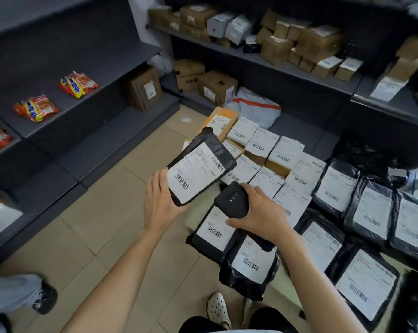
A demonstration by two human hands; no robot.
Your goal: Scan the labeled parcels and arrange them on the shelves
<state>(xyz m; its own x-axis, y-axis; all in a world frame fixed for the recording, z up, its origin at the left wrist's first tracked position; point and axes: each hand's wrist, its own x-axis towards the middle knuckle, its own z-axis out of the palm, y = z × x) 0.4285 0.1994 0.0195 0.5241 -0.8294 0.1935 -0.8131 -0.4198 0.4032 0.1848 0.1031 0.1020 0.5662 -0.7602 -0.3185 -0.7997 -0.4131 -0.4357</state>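
A tiled floor (88, 227) runs between dark grey shelves (66, 111): those at the upper left of the frame carry a few bright snack packets (79, 84), those across the top and upper right are stacked with brown cardboard boxes (318, 42). On the floor at the centre and right lie rows of labelled parcels (287, 179), small white-labelled boxes farther off and black poly bags nearer, all label-up.

The left hand (160, 203) grips one black parcel (198, 171) at its lower left corner, thumb curled over the label edge, holding it lifted off the floor, tilted so the white label faces the camera. Its long axis runs from the lower left toward the upper right of the frame, and two barcodes show on the label, one near the hand and one toward the far end. The right hand (260, 212) is closed round a black handheld scanner (232, 200), whose head points up and left, just beside the parcel's lower right edge.

The coming move seems to turn on this: the scanner sits just below and to the right of the label, so the right hand is the nearer one to aim it, and a short swing toward the upper left should bring a barcode under its window. The scan looks not yet done, and shelving would follow.
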